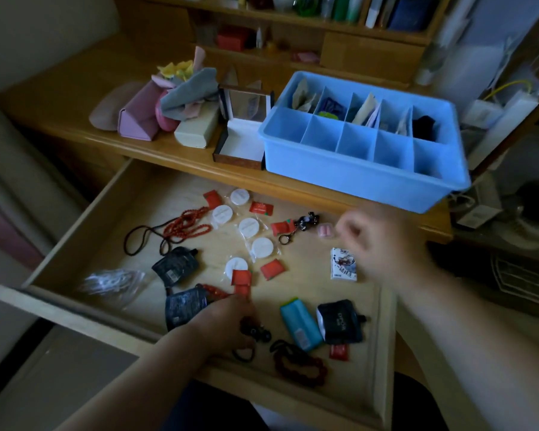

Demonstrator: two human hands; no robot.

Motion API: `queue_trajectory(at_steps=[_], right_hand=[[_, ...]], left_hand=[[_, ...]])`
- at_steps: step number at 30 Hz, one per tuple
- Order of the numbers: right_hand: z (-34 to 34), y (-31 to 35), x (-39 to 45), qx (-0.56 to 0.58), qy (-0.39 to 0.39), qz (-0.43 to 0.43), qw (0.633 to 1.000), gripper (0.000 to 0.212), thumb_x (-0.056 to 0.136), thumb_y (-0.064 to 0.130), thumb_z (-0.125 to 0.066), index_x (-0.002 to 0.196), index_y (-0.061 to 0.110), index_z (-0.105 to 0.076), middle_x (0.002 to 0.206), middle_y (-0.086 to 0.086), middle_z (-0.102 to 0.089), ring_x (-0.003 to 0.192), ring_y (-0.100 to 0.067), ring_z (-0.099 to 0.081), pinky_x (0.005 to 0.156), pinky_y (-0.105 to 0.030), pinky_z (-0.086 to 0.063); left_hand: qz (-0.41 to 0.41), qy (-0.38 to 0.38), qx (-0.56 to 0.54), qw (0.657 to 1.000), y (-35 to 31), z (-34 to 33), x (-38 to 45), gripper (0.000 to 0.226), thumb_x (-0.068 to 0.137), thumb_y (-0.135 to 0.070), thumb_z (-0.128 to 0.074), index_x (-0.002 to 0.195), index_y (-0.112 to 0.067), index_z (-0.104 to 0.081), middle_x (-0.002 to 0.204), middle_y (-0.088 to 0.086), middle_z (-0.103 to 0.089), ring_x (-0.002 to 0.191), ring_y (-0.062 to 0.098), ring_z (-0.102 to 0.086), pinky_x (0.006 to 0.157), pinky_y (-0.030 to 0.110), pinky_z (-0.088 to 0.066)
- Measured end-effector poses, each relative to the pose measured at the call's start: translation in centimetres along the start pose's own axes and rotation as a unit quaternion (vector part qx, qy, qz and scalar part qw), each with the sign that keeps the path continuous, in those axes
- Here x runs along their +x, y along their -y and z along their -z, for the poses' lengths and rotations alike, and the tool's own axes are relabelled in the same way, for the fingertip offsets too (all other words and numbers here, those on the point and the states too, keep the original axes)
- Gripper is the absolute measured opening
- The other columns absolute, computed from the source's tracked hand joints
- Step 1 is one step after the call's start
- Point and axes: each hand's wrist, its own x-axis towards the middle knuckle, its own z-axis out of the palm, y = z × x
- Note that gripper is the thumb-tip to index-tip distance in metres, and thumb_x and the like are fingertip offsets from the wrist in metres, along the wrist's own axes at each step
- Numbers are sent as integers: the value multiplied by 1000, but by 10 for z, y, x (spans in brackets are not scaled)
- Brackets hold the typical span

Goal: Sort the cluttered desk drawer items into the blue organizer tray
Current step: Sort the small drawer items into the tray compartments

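Nearest, the left hand point(223, 321) is curled round small red square packets point(241, 283) in the open wooden drawer point(383, 353). Right hand point(383, 241), blurred, fingers curled, grip untellable. Loosely gathered packets could be spilled before the far blue plastic organizer tray point(333, 174) on the counter is reached.

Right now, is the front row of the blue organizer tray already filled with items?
No: the blue organizer tray shows bare blue floors in its front row, while only its back compartments hold papers and pouches.

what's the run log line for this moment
left hand: on red packets in drawer | right hand: curled, blurred, grip unclear | tray: front row bare, back row filled
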Motion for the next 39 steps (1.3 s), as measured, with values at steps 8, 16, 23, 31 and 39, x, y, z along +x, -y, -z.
queue_trajectory(at_steps=[8, 16, 23, 31, 39], right_hand=[[-91, 17, -100, -15, 424, 16, 905, 34, 80, 34, -65, 113, 29, -56, 114, 3, -48, 109, -19, -49, 83, -31, -37], [-89, 2, -99, 1, 303, -96, 948, 20, 86, 26, -61, 106, 26, -59, 112, 6, -46, 96, -18, -58, 76, -31, -48], [-77, 4, -104, 85, 243, -161, 953, 9, 86, 26, -62, 94, 24, -66, 94, 12, -63, 87, -8, -59, 74, -23, -48], [-73, 34, -91, 405, 228, -366, 806, 35, 85, 32, -66, 118, 37, -56, 97, 8, -69, 87, -6, -66, 69, -18, -53], [-46, 37, -4, 522, 21, -360, 773, 19, 87, 9, -64, 71, 18, -71, 54, -2, -62, 50, -12, -56, 51, -22, -48]], left_hand=[[53, -122, -5, 991, 3, -4, 8, 40, 86, -36, -60, 122, -24, -47, 114, -2, -61, 100, 19, -61, 84, 35, -52], [-132, -50, 72, 987, -41, -13, 15, 32, 83, -41, -63, 112, -31, -58, 114, -7, -54, 103, 15, -54, 87, 31, -47], [-98, -88, 173, 976, -61, -15, 30, 21, 93, -24, -49, 109, -17, -61, 108, 4, -59, 94, 21, -58, 80, 34, -50], [-2, -108, -433, 895, -57, 18, 11, 5, 89, -18, -62, 85, -17, -65, 72, 5, -71, 60, 15, -63, 56, 25, -53], [-35, -237, -589, 772, -78, 63, 13, 13, 91, -5, -56, 91, -6, -69, 75, 13, -70, 56, 16, -62, 51, 21, -49]])
